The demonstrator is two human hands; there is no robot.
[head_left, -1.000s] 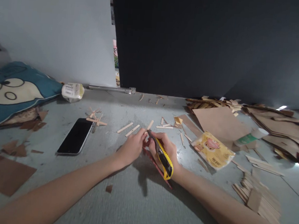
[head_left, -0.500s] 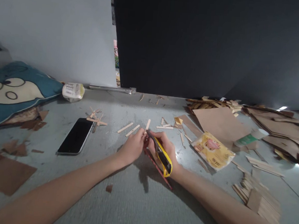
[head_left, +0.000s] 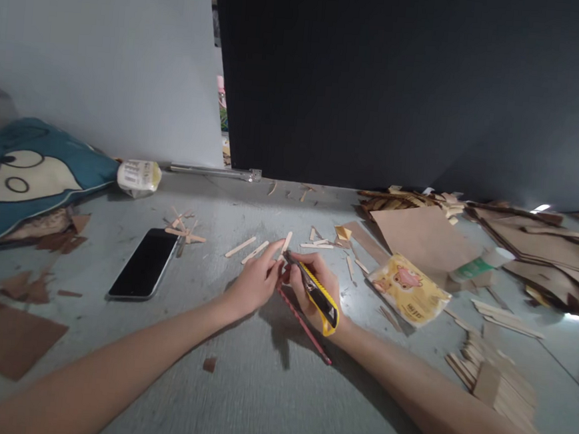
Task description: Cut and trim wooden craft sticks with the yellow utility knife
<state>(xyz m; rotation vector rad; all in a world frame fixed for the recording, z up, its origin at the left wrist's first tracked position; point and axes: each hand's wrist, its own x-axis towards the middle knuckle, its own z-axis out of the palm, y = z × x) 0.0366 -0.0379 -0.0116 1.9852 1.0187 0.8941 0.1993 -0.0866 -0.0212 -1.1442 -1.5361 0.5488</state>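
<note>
My left hand (head_left: 257,281) is closed on a wooden craft stick (head_left: 287,242), whose upper end sticks up past the fingertips. In my right hand (head_left: 322,280) is a yellow and black utility knife (head_left: 320,296), its front end at the stick and its handle slanting back toward me. The blade is too small to make out. A thin red pencil (head_left: 308,329) runs from under the hands toward the lower right; whether it is held or lying loose I cannot tell. Two craft sticks (head_left: 240,247) lie just beyond my left hand.
Left of the hands lies a black phone (head_left: 144,266), with crossed sticks (head_left: 185,230) at its upper corner. A yellow packet (head_left: 409,290), cardboard (head_left: 423,237), a green and white tube (head_left: 481,265) and a craft stick pile (head_left: 501,387) spread rightward. A dark panel (head_left: 405,86) stands behind.
The fingers of my left hand have stretched further forward along the stick. The knife's handle end has shifted slightly right and up. The view has moved a little.
</note>
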